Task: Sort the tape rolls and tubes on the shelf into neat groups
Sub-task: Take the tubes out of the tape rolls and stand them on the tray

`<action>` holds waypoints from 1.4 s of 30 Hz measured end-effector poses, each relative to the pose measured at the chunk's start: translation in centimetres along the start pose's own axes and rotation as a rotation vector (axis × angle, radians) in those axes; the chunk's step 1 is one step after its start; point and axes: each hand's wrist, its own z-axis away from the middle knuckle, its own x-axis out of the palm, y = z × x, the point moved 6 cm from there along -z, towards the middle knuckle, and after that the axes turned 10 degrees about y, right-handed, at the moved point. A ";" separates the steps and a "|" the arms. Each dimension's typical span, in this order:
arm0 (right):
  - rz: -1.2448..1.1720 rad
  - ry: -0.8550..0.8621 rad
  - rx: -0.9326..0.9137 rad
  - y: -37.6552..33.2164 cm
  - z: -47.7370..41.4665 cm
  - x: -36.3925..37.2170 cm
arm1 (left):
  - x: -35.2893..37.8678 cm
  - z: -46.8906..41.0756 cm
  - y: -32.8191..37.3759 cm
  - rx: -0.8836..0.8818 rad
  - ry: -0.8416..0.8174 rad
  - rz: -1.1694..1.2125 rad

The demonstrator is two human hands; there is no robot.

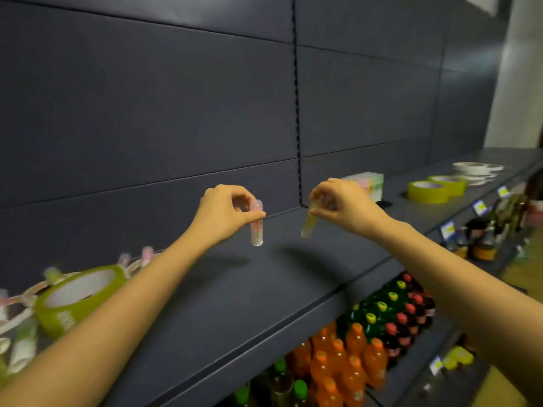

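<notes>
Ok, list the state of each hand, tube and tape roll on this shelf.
left hand: pinches pink tube
pink tube: upright, in air
right hand: pinches yellow tube
yellow tube: tilted, in air
near green tape roll: lying on shelf, hole up
far green tape rolls: flat, side by side

Dim, even indoor light; dark shelf (264,304) and back panel (147,98) matte. Soft shadows lie on shelf under forearms (141,301). Left edge: green tape roll (53,312) smeared by blur; bottles (352,356) soft. Whole frame slightly soft. Wide-angle bend at edges. Brighter wall (517,83) far right.
</notes>
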 end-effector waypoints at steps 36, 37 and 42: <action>-0.125 0.070 -0.065 31.1 -3.2 -3.4 | 31.1 -13.3 9.0 -0.048 0.096 -0.094; -0.139 0.073 -0.074 31.3 -3.7 -3.0 | 31.4 -13.5 8.7 -0.047 0.090 -0.102; -0.208 0.015 -0.097 31.6 -5.8 -0.7 | 32.1 -14.1 7.7 -0.064 0.092 -0.112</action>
